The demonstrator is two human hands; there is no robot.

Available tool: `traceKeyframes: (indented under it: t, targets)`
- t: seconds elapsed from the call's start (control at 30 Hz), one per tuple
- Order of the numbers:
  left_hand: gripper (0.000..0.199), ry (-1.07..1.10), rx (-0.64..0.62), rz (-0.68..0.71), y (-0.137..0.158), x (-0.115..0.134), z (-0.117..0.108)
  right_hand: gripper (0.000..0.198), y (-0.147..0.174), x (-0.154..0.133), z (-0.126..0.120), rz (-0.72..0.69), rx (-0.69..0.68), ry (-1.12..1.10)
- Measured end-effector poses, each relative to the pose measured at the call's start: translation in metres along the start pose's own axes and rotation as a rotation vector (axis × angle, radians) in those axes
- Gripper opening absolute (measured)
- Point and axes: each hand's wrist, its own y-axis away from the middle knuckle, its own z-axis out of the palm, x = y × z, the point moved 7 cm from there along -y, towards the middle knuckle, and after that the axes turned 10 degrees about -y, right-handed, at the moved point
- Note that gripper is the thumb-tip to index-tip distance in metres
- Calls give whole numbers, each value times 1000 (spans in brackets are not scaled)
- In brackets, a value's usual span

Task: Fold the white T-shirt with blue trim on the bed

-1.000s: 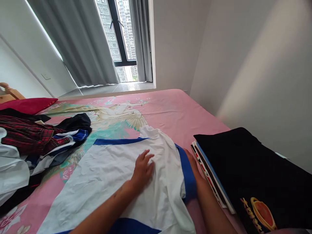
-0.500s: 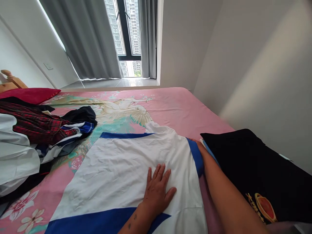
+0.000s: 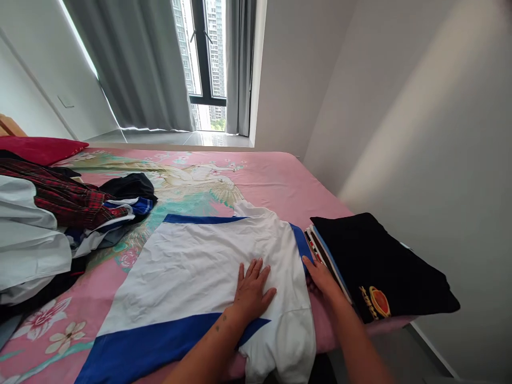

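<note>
A white shirt (image 3: 188,261) with blue trim lies spread on the bed, and the sleeve nearest me hangs toward the bed's edge. My left hand (image 3: 253,290) rests flat on the shirt's white fabric, fingers stretched and a little apart. At the shirt's right side, my right hand (image 3: 320,276) grips the blue sleeve edge, thumb on top and the other fingers partly hidden beneath. Close beside that hand is a stack of folded clothes, topped by a black garment (image 3: 372,261) with an orange and yellow print.
A heap of loose clothes, including a red plaid garment (image 3: 76,197) and a white one (image 3: 32,234), lies on the left. Behind it is a red pillow (image 3: 44,150). The pink floral bedsheet (image 3: 276,170) stretches back toward the window and grey curtains (image 3: 140,64).
The view has shifted, showing more of the folded stack and the bed's near edge. My right hand has come nearer along the blue sleeve edge. My left hand stays flat on the shirt.
</note>
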Motion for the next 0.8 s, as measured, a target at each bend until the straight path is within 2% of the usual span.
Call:
traceKeyframes:
  t: [0.1, 0.17, 0.27, 0.37, 0.47, 0.57, 0.67, 0.8]
  targets:
    - [63, -16, -109, 101, 11, -6, -8, 31, 1, -2, -2, 6, 59, 36]
    - [66, -61, -200, 198, 29, -25, -18, 35, 1, -3, -7, -23, 112, 62]
    - [64, -128, -353, 275, 71, -82, -42, 39, 4, -1, -11, -64, 146, 106]
    - [61, -206, -434, 211, 126, -159, -71, 44, 10, 0, -13, -115, 166, 129]
    - [55, -245, -354, 71, 183, -230, -93, 51, 19, 2, -17, -154, 199, 156]
    - [48, -293, -185, -32, 236, -272, -95, 55, 32, 7, -20, -131, 174, 198]
    - [45, -367, -29, -149, 273, -288, -83, 54, 51, 10, -18, -116, 73, 283]
    - [44, -425, 89, -272, 292, -285, -67, 47, 77, 10, -10, -153, 5, 424]
